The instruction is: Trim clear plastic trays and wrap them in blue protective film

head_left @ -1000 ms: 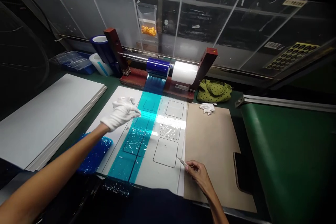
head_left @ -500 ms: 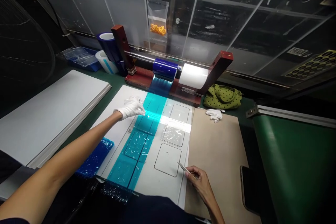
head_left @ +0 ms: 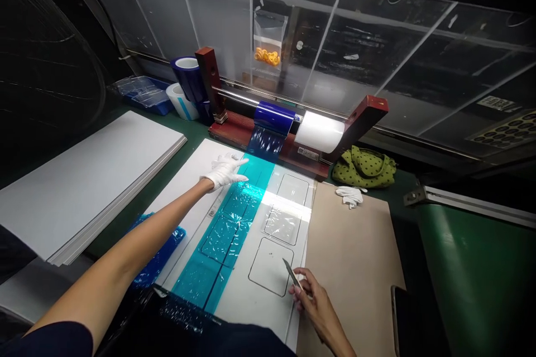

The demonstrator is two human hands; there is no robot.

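A strip of translucent blue film [head_left: 234, 217] comes off the blue film roll [head_left: 274, 117] and lies over a white work sheet [head_left: 237, 295] marked with rounded black outlines. My left hand [head_left: 224, 170], in a white glove, is at the strip's left edge, fingers spread apart; whether the fingertips touch the film I cannot tell. Bare, my right hand [head_left: 312, 304] grips a slim craft knife [head_left: 290, 272], its blade pointing up and left above the lowest outline. Wrinkled clear film [head_left: 281, 224] covers the middle outline. Small wrinkles show in the blue film.
A red roll stand [head_left: 234, 136] also carries a white roll [head_left: 320, 131]. White sheets [head_left: 104, 178] are stacked at left, crumpled blue film [head_left: 163, 251] beside them. To the right lie brown board [head_left: 347, 256], a white glove [head_left: 350, 196], a green dotted pouch [head_left: 364, 168] and a phone [head_left: 404, 318].
My left hand's fingers have spread from a pinch at the film. The knife has turned more upright in my right hand. The view has shifted slightly.
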